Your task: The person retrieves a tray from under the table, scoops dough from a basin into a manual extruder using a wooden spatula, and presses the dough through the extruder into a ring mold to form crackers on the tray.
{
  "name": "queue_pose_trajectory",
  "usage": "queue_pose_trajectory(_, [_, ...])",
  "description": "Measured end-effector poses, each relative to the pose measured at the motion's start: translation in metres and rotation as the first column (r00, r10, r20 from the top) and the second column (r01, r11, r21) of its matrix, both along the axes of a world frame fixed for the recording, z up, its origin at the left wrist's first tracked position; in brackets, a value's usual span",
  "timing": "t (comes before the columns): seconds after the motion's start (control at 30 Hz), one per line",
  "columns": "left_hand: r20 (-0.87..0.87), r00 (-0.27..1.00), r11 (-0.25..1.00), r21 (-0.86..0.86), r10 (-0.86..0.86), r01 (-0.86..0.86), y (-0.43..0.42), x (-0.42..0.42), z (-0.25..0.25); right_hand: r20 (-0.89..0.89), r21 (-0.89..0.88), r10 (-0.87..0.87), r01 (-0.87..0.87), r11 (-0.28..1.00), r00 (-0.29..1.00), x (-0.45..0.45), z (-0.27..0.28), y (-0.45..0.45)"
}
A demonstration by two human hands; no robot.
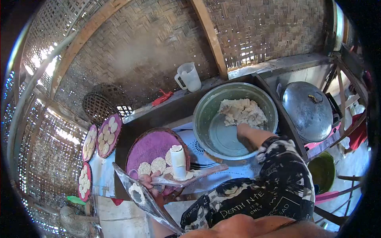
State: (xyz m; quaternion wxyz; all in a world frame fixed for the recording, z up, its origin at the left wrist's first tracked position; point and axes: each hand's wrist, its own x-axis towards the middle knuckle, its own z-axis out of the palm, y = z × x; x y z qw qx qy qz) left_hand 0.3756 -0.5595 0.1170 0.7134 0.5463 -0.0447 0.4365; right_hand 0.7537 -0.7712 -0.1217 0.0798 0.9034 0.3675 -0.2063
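Observation:
My left hand (147, 181) is closed around the wooden arms of a hand press (194, 177), its two boards spread apart. A white cylinder (179, 162) stands up from one board, with pale dough at its top and base. The other board (139, 194) has a dough-smeared round hole. Beneath the press is a round purple tray (152, 148) carrying several flat discs of pressed strands (158, 164). My right hand (247, 137) reaches into a large green basin (201, 139), by the edge of a lump of pale dough (243, 112). Its fingers are hidden.
Several trays of pale discs (107, 137) stand at the left. Behind the basin are a plastic jug (189, 77) and a red bag (162, 97). A large lidded metal pot (307, 111) stands at the right, above a green tub (322, 172). Woven baskets (105, 103) lean on the wall.

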Motion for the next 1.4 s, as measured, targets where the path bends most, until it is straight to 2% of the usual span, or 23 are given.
queue_pose_trajectory(0.07, [0.008, 0.995, 0.992, 0.069, 0.1, -0.101, -0.002, 0.001, -0.003, -0.033, -0.015, -0.044, 0.043, 0.999, 0.999, 0.018, 0.005, -0.005])
queue_pose_trajectory(0.13, [-0.021, 0.996, 0.996, 0.046, 0.082, -0.081, 0.0, -0.001, -0.002, -0.002, 0.057, -0.051, 0.051, 0.997, 0.999, 0.029, 0.028, -0.022])
queue_pose_trajectory(0.23, [0.016, 0.998, 0.997, 0.047, 0.056, -0.056, -0.001, 0.01, 0.004, -0.055, 0.216, -0.381, 0.384, 0.898, 0.923, 0.027, 0.068, -0.043])
queue_pose_trajectory(0.33, [0.011, 1.0, 0.994, 0.109, 0.014, -0.015, -0.003, 0.016, 0.004, 0.175, 0.203, -0.201, 0.164, 0.965, 0.964, 0.026, 0.06, -0.06])
queue_pose_trajectory(0.43, [0.017, 0.999, 0.982, 0.188, -0.029, 0.025, -0.003, 0.024, 0.006, 0.129, 0.242, -0.339, 0.302, 0.922, 0.932, 0.023, 0.027, -0.052])
queue_pose_trajectory(0.47, [0.019, 0.999, 0.976, 0.214, -0.041, 0.036, -0.004, 0.026, 0.007, 0.159, 0.05, -0.147, 0.14, 0.989, 0.976, 0.028, 0.02, -0.045])
queue_pose_trajectory(0.5, [0.023, 1.0, 0.966, 0.26, -0.003, -0.003, -0.008, 0.027, 0.01, 0.15, -0.145, 0.054, -0.032, 0.989, 0.987, 0.034, 0.01, -0.036])
queue_pose_trajectory(0.53, [0.043, 0.998, 0.967, 0.253, -0.045, 0.033, -0.005, 0.026, 0.009, 0.106, -0.329, 0.249, -0.202, 0.923, 0.963, 0.04, 0.0, -0.025])
queue_pose_trajectory(0.63, [0.107, 0.985, 0.972, 0.207, -0.134, 0.11, 0.013, 0.022, -0.002, -0.035, -0.256, 0.233, -0.234, 0.938, 0.972, 0.065, -0.075, -0.024])
queue_pose_trajectory(0.73, [0.081, 0.989, 0.982, 0.153, -0.121, 0.108, 0.016, 0.021, -0.003, -0.068, -0.08, 0.012, -0.017, 0.997, 0.998, 0.054, -0.074, -0.019])
queue_pose_trajectory(0.77, [0.081, 0.989, 0.983, 0.15, -0.12, 0.107, 0.016, 0.022, -0.003, -0.087, -0.105, 0.023, -0.032, 0.994, 0.996, 0.053, -0.08, -0.012])
queue_pose_trajectory(0.83, [0.107, 0.987, 0.977, 0.191, -0.122, 0.1, 0.01, 0.029, -0.003, -0.137, -0.144, 0.017, -0.037, 0.989, 0.99, 0.038, -0.067, -0.002])
queue_pose_trajectory(0.9, [0.099, 0.989, 0.974, 0.206, -0.113, 0.091, 0.012, 0.03, -0.003, -0.191, -0.131, -0.018, -0.007, 0.991, 0.981, 0.007, -0.013, 0.001])
queue_pose_trajectory(0.97, [0.086, 0.992, 0.975, 0.208, -0.097, 0.078, 0.014, 0.031, 0.0, -0.209, -0.045, -0.063, 0.055, 0.997, 0.976, -0.01, 0.005, 0.006])
queue_pose_trajectory(1.0, [0.077, 0.993, 0.975, 0.209, -0.088, 0.07, 0.015, 0.03, 0.0, -0.215, 0.055, -0.12, 0.135, 0.989, 0.969, -0.013, -0.01, 0.009])
queue_pose_trajectory(1.07, [0.061, 0.996, 0.976, 0.211, -0.067, 0.053, 0.016, 0.027, 0.001, -0.246, 0.249, -0.224, 0.285, 0.926, 0.943, -0.022, -0.033, 0.015])
queue_pose_trajectory(1.1, [0.056, 0.997, 0.976, 0.212, -0.054, 0.041, 0.016, 0.025, -0.001, -0.084, 0.392, -0.188, 0.205, 0.897, 0.979, -0.026, -0.048, 0.02])
queue_pose_trajectory(1.2, [0.033, 0.999, 0.974, 0.227, -0.002, -0.005, 0.015, 0.021, 0.0, -0.235, 0.433, -0.311, 0.385, 0.815, 0.921, -0.024, -0.035, 0.03])
queue_pose_trajectory(1.3, [0.024, 1.0, 0.971, 0.238, 0.015, -0.02, 0.018, 0.016, -0.002, -0.257, 0.529, -0.368, 0.449, 0.72, 0.893, -0.023, -0.007, 0.027])
queue_pose_trajectory(1.4, [0.037, 0.998, 0.975, 0.219, -0.057, 0.047, 0.03, 0.011, -0.011, -0.125, 0.446, -0.204, 0.239, 0.863, 0.971, -0.024, -0.003, 0.021])
